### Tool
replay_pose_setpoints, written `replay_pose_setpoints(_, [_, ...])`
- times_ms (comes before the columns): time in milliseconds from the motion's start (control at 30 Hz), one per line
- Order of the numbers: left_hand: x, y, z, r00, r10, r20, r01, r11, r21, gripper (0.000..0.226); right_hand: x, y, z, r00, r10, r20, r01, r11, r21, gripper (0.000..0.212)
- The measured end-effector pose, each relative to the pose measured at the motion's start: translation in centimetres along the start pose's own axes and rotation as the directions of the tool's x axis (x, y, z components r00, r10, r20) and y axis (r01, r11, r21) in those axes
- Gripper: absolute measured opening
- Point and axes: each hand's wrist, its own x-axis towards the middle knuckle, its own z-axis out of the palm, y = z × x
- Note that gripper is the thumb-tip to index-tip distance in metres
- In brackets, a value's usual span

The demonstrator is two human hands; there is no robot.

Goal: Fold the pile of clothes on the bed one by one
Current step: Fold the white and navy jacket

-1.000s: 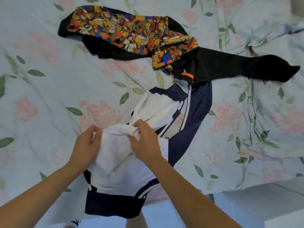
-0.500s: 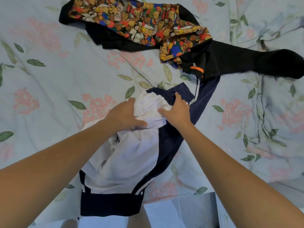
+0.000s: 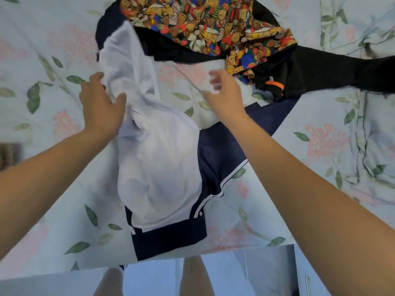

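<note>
The bed (image 3: 64,199) fills almost the whole frame, covered in a pale blue sheet printed with pink flowers and green leaves, rumpled at the right edge. In the middle lies the navy-and-white garment (image 3: 162,167), apparently turned inside out: a wide white lining runs from the upper left of the frame down to a navy hem band at lower centre, with navy fabric and thin white piping along its right side. Its upper end reaches up to touch the next clothes. Across the top of the frame sits a black garment (image 3: 320,69) spreading to the right edge, with a small orange tab near the middle. A teddy-bear print fabric (image 3: 213,24) in red, yellow and blue lies bunched on the black garment at top centre.

Both bare arms reach in from the lower corners. The left hand (image 3: 100,103) lies at centre left, thumb and fingers closed over a fold of the white lining. The right hand (image 3: 224,95), blurred, is at upper centre with fingers spread and loosely bent over the white fabric; whether it touches the cloth cannot be told.
</note>
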Motion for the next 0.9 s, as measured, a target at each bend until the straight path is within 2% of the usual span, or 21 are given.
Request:
replay_pose_setpoints(67, [-2.7, -0.2, 0.2, 0.978, 0.206, 0.044, -0.210, 0.972, 0.106, 0.054, -3.8, 3.2, 0.0, 0.994, 0.105, 0.021, -0.102, 0.989, -0.105, 0.045])
replay_pose_setpoints(133, [-6.8, -0.7, 1.2, 0.929, 0.326, 0.174, -0.347, 0.932, 0.107, 0.044, -9.1, 6.6, -0.2, 0.992, 0.124, 0.033, -0.113, 0.966, -0.232, 0.044])
replay_pose_setpoints(167, [-9.2, -1.1, 1.7, 0.901, 0.359, 0.243, -0.395, 0.911, 0.119, 0.038, -11.8, 8.1, -0.1, 0.994, 0.089, 0.068, -0.064, 0.947, -0.314, 0.049])
replay_pose_setpoints(233, [-14.6, -2.8, 2.7, 0.858, 0.373, 0.354, -0.446, 0.882, 0.150, 0.030, -17.1, 10.6, 0.6, 0.976, -0.046, 0.211, 0.140, 0.879, -0.455, 0.064])
replay_pose_setpoints(333, [-21.9, -6.5, 3.5, 0.843, 0.278, 0.461, -0.403, 0.893, 0.200, 0.036, -23.0, 13.1, 1.8, 0.856, -0.193, 0.480, 0.455, 0.723, -0.520, 0.083])
replay_pose_setpoints(433, [-27.2, -10.0, 4.0, 0.812, 0.253, 0.526, -0.453, 0.842, 0.294, 0.058, -25.8, 14.5, 2.6, 0.732, -0.263, 0.629, 0.638, 0.588, -0.497, 0.083])
replay_pose_setpoints(533, [-30.5, -12.3, 4.4, 0.759, 0.176, 0.628, -0.478, 0.805, 0.352, 0.122, -26.3, 14.7, 3.3, 0.660, -0.317, 0.682, 0.722, 0.519, -0.457, 0.075])
replay_pose_setpoints(600, [-31.4, -13.1, 4.7, 0.733, 0.135, 0.667, -0.502, 0.769, 0.395, 0.135, -26.0, 14.2, 3.9, 0.624, -0.342, 0.702, 0.753, 0.503, -0.424, 0.065])
replay_pose_setpoints(667, [-31.2, -13.2, 4.8, 0.765, 0.155, 0.625, -0.488, 0.773, 0.405, 0.119, -25.2, 13.0, 4.5, 0.621, -0.381, 0.685, 0.758, 0.516, -0.400, 0.040])
replay_pose_setpoints(733, [-30.2, -12.7, 4.5, 0.836, 0.202, 0.510, -0.440, 0.802, 0.405, 0.090, -24.2, 10.7, 4.9, 0.675, -0.369, 0.639, 0.680, 0.645, -0.347, 0.018])
replay_pose_setpoints(833, [-27.9, -11.2, 2.7, 0.903, 0.245, 0.352, -0.360, 0.881, 0.309, 0.043, -22.3, 5.9, 4.4, 0.817, -0.260, 0.514, 0.451, 0.845, -0.289, 0.011])
replay_pose_setpoints(900, [-25.9, -9.9, 0.7, 0.940, 0.166, 0.298, -0.215, 0.967, 0.138, 0.010, -21.0, 2.3, 3.7, 0.889, -0.231, 0.395, 0.343, 0.907, -0.242, 0.014])
